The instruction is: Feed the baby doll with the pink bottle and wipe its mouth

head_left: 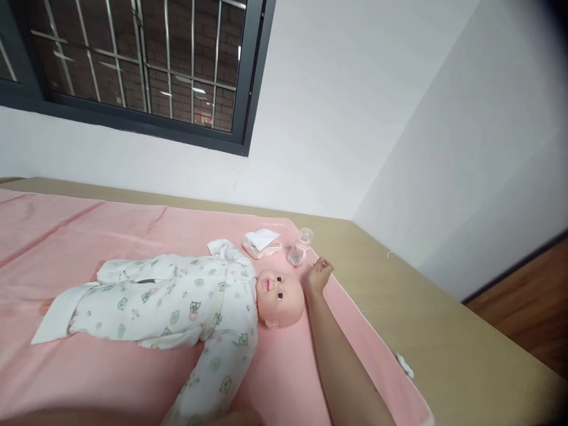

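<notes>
Right hand [320, 273] out just right of centre, and it's bunched up, fingers curled in toward the palm! Is anything small tucked in there? Can't tell from this angle. What it doesn't have is the baby bottle [298, 254]: that sits just up and left of the knuckles, near the right edge of the pink sheet [275, 384], clear cap [306, 236] on top. Beside it, a little further left, lies an opened-looking packet [261, 242] with white on top.

And look how close the forearm runs to the doll's head [284, 302], only a narrow strip of pink between! Good work at this spot, I'd judge, calls for keeping that wrist outside the head, going around rather than across. Fingers would do best to open wide before meeting the bottle, then close low on its body, since a knock at the cap could tip it.

Doll [168, 296] lies stretched across from left to centre in its printed suit, face up. Left hand? A blur of skin at the bottom edge, no telling its grip.
</notes>
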`<state>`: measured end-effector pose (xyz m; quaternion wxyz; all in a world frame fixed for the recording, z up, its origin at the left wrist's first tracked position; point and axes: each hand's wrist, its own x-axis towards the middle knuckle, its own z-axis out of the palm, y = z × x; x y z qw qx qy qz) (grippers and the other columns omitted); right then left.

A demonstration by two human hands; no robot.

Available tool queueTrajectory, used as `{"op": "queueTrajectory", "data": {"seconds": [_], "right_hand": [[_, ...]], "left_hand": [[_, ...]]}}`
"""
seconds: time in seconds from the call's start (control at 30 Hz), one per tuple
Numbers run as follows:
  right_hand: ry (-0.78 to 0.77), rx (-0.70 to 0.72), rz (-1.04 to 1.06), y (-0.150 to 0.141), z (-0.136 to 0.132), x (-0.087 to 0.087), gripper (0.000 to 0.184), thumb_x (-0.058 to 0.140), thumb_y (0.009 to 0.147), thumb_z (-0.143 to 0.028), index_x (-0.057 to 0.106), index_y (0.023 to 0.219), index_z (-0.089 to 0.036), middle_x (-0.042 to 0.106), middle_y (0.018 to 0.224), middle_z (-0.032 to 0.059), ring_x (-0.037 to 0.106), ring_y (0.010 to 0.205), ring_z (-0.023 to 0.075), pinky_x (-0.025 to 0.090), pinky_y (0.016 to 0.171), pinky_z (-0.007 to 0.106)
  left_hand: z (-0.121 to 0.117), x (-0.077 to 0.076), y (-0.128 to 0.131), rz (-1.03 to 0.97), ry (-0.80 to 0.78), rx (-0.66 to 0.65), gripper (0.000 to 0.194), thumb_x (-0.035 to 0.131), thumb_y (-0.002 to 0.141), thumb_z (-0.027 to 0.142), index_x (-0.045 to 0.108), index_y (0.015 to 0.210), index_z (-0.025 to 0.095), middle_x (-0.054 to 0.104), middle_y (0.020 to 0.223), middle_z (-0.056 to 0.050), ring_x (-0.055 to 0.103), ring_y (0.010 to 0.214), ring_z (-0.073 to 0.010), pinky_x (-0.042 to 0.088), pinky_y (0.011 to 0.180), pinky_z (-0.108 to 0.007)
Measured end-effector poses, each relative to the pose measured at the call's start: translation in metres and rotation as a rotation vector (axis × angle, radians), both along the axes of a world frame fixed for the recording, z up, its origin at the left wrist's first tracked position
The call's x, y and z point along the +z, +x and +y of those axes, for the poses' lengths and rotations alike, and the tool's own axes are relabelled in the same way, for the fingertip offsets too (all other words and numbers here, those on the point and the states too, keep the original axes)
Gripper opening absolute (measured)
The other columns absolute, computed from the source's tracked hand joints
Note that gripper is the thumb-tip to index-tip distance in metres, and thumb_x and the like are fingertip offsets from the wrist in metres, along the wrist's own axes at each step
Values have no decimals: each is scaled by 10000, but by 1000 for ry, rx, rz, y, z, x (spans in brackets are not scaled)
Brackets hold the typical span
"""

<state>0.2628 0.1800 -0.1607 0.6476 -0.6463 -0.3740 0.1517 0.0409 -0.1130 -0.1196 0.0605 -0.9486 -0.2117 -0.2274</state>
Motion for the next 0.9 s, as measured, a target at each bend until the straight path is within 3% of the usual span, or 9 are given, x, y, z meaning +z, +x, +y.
{"op": "queueTrajectory", "data": {"seconds": [0.2, 0.33, 0.47, 0.67, 0.73, 0.8, 0.9], "right_hand": [[-24, 8, -20, -1, 0, 1, 529, 301, 889, -573, 460, 1174, -157, 585, 1118, 137, 587, 1011, 213, 481, 892, 341], [-10, 23, -16, -1, 0, 0, 511, 305, 897, -551, 460, 1178, -153, 582, 1120, 134, 584, 1005, 210, 478, 893, 350], [19, 29, 6, -1, -2, 1, 518, 327, 890, -556, 470, 1174, -147, 583, 1109, 136, 578, 1012, 224, 479, 897, 376], [101, 111, -96, -9, -16, 16, 624, 347, 852, -609, 452, 1237, -129, 505, 1268, 178, 552, 1078, 233, 448, 975, 397], [167, 118, -147, -13, -20, 25, 648, 364, 838, -620, 457, 1248, -127, 467, 1312, 194, 535, 1122, 246, 438, 996, 407], [221, 107, -161, -16, -21, 37, 642, 365, 839, -615, 458, 1262, -142, 429, 1349, 196, 514, 1169, 253, 434, 1007, 413], [230, 152, -139, -18, -17, 57, 668, 417, 819, -579, 433, 1326, -143, 407, 1377, 199, 499, 1199, 264, 423, 1028, 432]], "left_hand": [[82, 2, 21, -73, -72, 64, 273, 552, 977, 350, 612, 1175, 173, 616, 1189, -92, 627, 971, -187, 569, 829, -360], [106, 2, 26, -98, -100, 81, 228, 541, 984, 338, 629, 1125, 181, 640, 1119, -80, 631, 888, -157, 574, 763, -312], [90, 8, 22, -98, -98, 77, 214, 533, 989, 330, 629, 1131, 203, 632, 1163, -91, 626, 926, -163, 572, 789, -324], [17, 17, 9, -49, -82, 5, 219, 538, 984, 335, 628, 1162, 245, 596, 1263, -96, 601, 1056, -197, 543, 904, -381], [5, 18, 7, -35, -81, -19, 215, 540, 983, 333, 629, 1161, 251, 596, 1263, -93, 600, 1061, -196, 543, 903, -374], [10, 19, 9, -38, -82, -21, 201, 539, 984, 333, 633, 1147, 263, 600, 1256, -90, 600, 1061, -194, 543, 898, -366], [49, 22, 21, -77, -87, 17, 216, 536, 984, 350, 638, 1120, 216, 626, 1186, -90, 616, 976, -176, 550, 849, -350]]}}
